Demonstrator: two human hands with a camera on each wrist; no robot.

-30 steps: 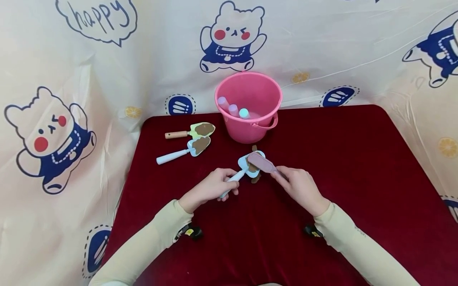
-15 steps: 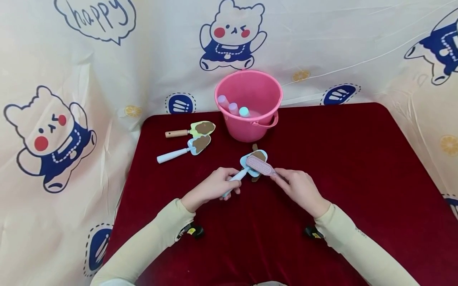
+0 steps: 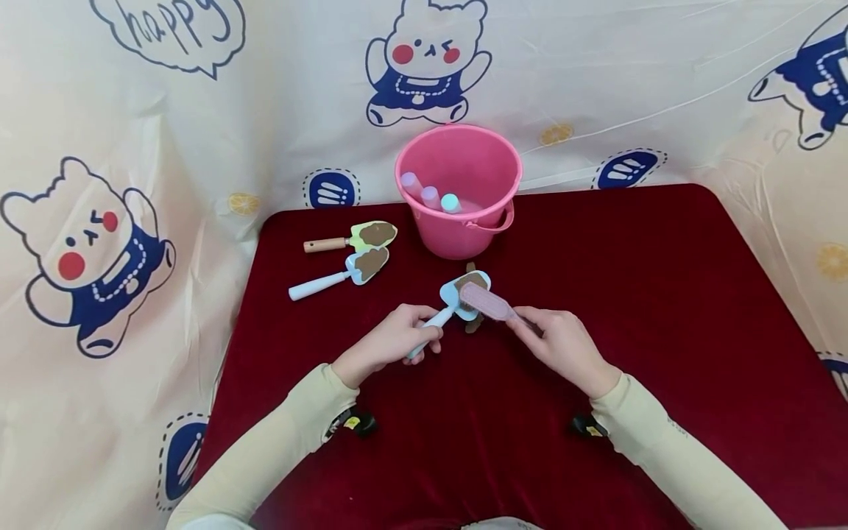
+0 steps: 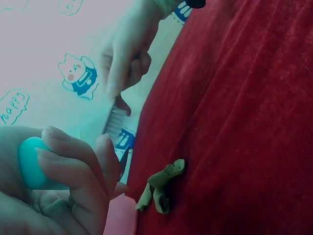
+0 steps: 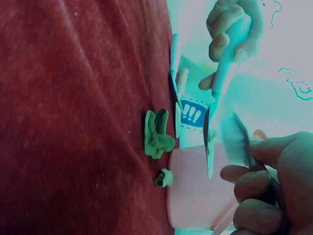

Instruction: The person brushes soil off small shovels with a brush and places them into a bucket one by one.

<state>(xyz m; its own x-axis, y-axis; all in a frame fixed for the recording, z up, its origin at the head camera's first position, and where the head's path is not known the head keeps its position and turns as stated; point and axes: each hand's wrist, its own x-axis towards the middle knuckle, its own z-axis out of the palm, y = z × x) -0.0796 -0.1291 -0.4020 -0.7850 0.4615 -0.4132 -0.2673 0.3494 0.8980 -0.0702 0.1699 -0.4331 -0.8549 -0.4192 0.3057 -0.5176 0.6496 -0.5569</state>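
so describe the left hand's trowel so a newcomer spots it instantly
In the head view, find the pink plastic bucket on the red cloth, then look below. There the left hand grips a light blue trowel, its brown-patched blade partly covered by a mauve brush. Unlike the wooden-handled green trowel and white-handled blue trowel lying left of the bucket, it is held.

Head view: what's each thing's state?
Left hand: grips held trowel
Right hand: holds brush
Held trowel: raised, brown-patched
Brush: over held trowel's blade
Green trowel: lying, brown-patched
Other blue trowel: lying, brown-patched
Pink bucket: upright, holding three tubes
Brown pieces: on red cloth
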